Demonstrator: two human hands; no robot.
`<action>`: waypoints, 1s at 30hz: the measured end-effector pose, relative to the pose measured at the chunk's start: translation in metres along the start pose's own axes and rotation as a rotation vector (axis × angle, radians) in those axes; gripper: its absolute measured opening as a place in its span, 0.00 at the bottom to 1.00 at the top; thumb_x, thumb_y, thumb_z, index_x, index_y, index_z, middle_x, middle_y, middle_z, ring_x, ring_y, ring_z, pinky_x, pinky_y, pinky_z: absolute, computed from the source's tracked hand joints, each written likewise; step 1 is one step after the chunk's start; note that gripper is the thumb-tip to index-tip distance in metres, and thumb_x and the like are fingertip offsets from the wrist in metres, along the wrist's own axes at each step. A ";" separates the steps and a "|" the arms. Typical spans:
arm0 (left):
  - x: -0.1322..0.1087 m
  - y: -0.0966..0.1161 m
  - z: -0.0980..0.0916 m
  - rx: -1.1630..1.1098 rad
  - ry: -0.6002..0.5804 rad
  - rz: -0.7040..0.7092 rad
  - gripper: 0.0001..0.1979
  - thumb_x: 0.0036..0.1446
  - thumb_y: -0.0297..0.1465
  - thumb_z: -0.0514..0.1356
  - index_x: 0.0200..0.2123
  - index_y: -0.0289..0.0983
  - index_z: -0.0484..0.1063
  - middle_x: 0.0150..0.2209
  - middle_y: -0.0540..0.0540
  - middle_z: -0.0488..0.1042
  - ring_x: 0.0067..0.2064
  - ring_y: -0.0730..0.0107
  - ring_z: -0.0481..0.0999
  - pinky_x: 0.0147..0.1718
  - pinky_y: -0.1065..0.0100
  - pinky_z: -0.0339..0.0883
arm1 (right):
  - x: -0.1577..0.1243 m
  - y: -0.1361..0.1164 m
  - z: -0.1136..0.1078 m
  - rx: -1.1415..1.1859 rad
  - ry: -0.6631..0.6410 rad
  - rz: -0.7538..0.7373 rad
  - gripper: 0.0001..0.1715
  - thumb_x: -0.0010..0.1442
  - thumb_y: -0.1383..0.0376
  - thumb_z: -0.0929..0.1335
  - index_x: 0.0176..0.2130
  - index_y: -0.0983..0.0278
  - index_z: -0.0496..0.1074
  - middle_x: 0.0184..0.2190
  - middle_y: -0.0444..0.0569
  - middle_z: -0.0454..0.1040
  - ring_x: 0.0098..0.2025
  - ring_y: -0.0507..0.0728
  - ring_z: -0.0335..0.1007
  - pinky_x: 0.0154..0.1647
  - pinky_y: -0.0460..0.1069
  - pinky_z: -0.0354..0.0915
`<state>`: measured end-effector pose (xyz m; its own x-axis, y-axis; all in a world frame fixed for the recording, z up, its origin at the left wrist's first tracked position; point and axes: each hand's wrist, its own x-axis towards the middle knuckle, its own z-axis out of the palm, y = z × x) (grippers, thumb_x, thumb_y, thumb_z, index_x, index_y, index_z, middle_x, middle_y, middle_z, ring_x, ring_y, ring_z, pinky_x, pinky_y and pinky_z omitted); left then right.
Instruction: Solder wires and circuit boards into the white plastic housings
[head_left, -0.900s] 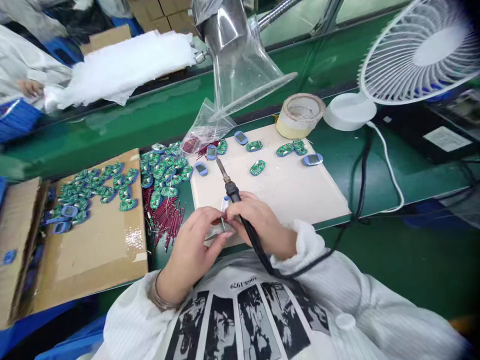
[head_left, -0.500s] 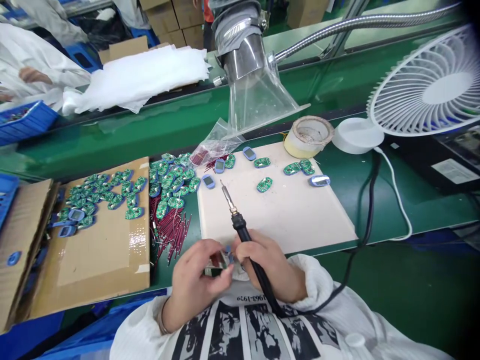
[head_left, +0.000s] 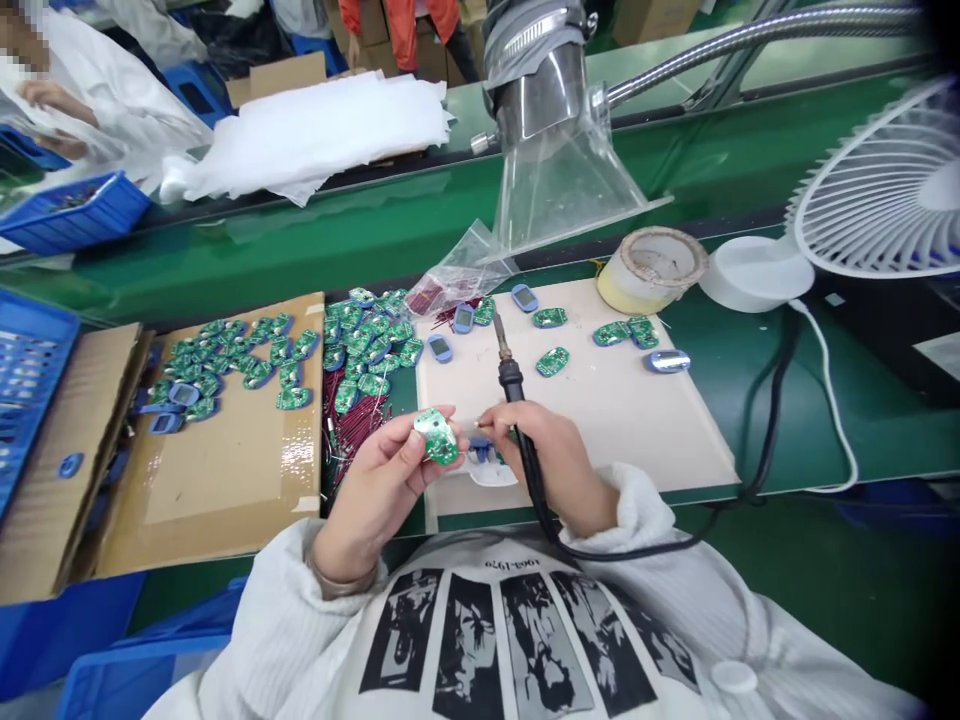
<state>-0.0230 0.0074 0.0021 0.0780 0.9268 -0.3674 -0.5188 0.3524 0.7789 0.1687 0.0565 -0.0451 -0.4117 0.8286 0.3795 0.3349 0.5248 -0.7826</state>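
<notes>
My left hand (head_left: 379,487) holds a small green circuit board (head_left: 436,436) between thumb and fingers, its face turned up. My right hand (head_left: 541,452) grips a black-handled soldering iron (head_left: 511,378), with the metal tip pointing away from me and touching nothing. Its black cord runs down past my right sleeve. Below my hands, a blue plastic casing (head_left: 481,448) lies on a pale work mat (head_left: 622,425), partly hidden by my right hand. Several more boards and blue casings lie on the mat.
To the left, a cardboard sheet (head_left: 217,500) and the green bench hold piles of boards, beside a bundle of red wires (head_left: 356,430). A clear fume hood (head_left: 562,180), tape roll (head_left: 651,268) and white fan (head_left: 877,200) stand ahead. A co-worker's hand (head_left: 56,97) shows at top left.
My left hand has drawn apart from my right and turned the green board up into view. The iron's tip has swung upward, and the whole scene has shifted as my head moved.
</notes>
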 end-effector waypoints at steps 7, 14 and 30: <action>-0.010 0.006 0.002 -0.076 -0.023 0.028 0.15 0.59 0.32 0.64 0.49 0.36 0.75 0.39 0.46 0.77 0.40 0.70 0.80 0.40 0.72 0.77 | -0.017 -0.005 -0.023 -0.034 0.029 0.008 0.03 0.65 0.68 0.66 0.39 0.59 0.69 0.41 0.48 0.78 0.43 0.58 0.75 0.44 0.52 0.69; -0.018 0.008 -0.002 -0.191 -0.016 -0.017 0.21 0.66 0.37 0.49 0.55 0.31 0.67 0.53 0.34 0.74 0.53 0.53 0.76 0.53 0.54 0.71 | -0.046 -0.016 -0.043 -0.066 0.090 0.053 0.04 0.64 0.69 0.67 0.37 0.60 0.67 0.41 0.47 0.78 0.43 0.56 0.76 0.45 0.50 0.69; -0.023 0.004 -0.011 0.495 0.028 0.172 0.13 0.54 0.36 0.62 0.41 0.36 0.72 0.28 0.49 0.73 0.31 0.68 0.74 0.35 0.65 0.69 | -0.061 -0.023 -0.052 -0.108 0.149 0.003 0.06 0.63 0.71 0.66 0.39 0.59 0.67 0.41 0.47 0.78 0.44 0.57 0.76 0.46 0.51 0.70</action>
<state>-0.0359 -0.0135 0.0080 0.0007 0.9751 -0.2216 -0.0570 0.2213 0.9735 0.2306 0.0044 -0.0247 -0.2831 0.8455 0.4528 0.4281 0.5339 -0.7292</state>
